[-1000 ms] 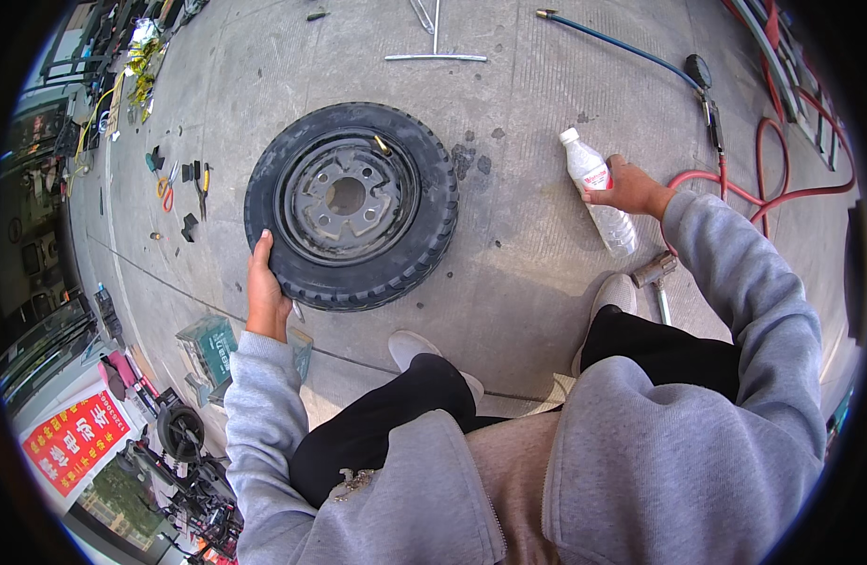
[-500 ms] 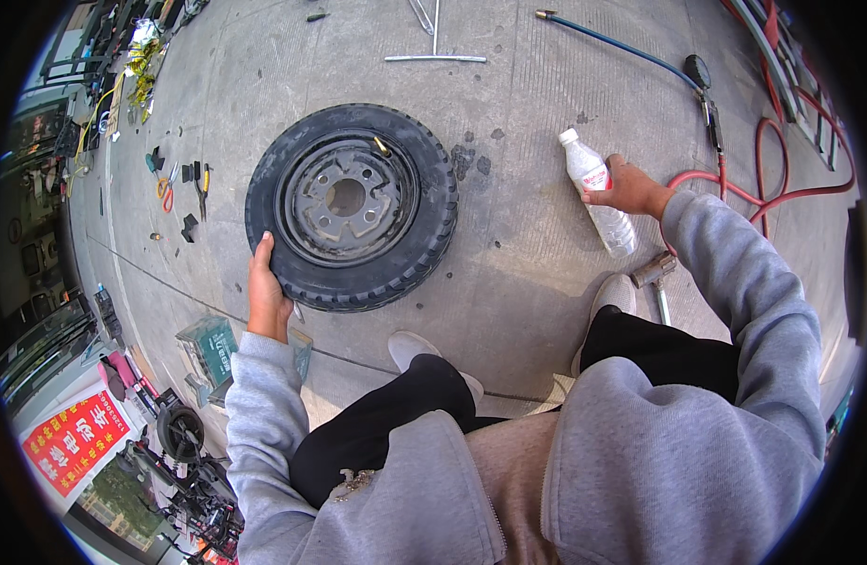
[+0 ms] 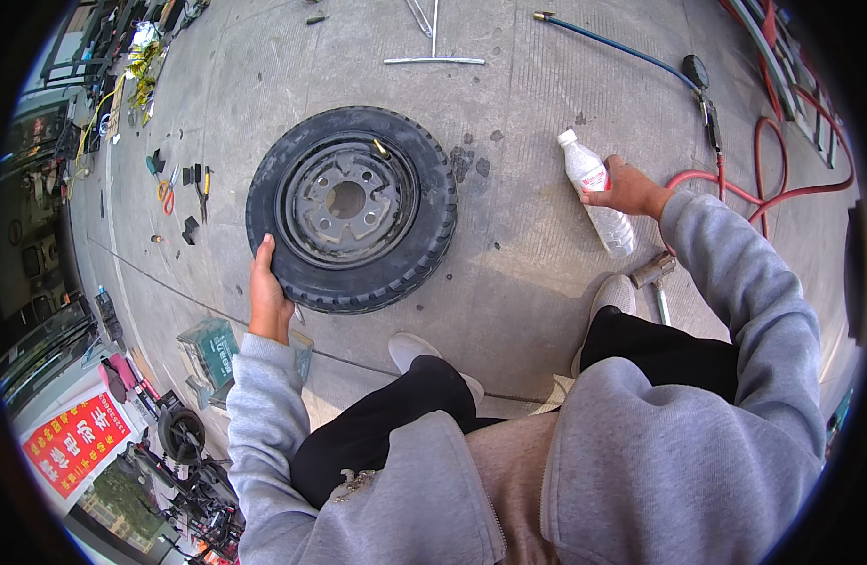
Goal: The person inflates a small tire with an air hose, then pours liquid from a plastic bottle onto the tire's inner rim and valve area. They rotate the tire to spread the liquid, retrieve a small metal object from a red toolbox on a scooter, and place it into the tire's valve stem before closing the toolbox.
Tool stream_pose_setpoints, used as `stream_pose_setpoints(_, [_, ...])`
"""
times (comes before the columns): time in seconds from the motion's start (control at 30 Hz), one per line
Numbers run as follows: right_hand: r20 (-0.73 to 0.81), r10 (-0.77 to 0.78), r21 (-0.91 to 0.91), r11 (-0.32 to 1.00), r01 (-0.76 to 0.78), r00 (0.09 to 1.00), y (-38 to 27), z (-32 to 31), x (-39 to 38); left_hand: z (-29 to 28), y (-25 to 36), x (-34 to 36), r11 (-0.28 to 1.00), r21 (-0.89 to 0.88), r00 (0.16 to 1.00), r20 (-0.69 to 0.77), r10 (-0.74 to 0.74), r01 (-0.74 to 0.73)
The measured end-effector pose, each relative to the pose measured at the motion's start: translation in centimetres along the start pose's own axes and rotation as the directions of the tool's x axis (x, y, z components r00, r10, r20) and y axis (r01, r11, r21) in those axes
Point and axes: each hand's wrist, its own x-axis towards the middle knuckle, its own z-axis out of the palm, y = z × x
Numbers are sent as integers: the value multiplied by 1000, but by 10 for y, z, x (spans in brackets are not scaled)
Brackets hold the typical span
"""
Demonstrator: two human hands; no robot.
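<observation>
gripping tyred wheel, left of frame centre, by its lower-left edge with left hand, probably to steady it. clasping white-capped bottle, right of centre, around its middle with right hand, likely for control.

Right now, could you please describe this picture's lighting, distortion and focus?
In the head view, a soft shadow lies beside the right shoe; the head view's fisheye frame goes black at its corners, the red banner slanting nearby; the head view shows the wheel and bottle without obvious motion blur.
</observation>
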Motion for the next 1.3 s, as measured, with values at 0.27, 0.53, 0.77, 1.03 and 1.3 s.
stream_pose_setpoints(0.27, [-15, -30, -15, 999, 30, 999, 6, 3, 4, 3, 1, -2, 1000, 10, 1000, 9, 17, -17])
stream_pose_setpoints(0.53, [-418, -251, -282, 949, 138, 873, -39, -22, 2, 27, 14, -22, 977, 137, 977, -118, 180, -163])
stream_pose_setpoints(0.77, [-233, -846, -559, 520, 645, 480, -196, -29, 39, 48, 37, -27, 894, 306, 936, -31, 352, -326])
stream_pose_setpoints(1.03, [-187, -932, -544, 362, 757, 310, -247, 2, 78, 60, 45, -25, 835, 411, 897, -83, 435, -366])
stream_pose_setpoints(1.3, [-163, -967, -652, 255, 714, 197, -252, 3, 88, 65, 55, -19, 869, 318, 912, -27, 409, -380])
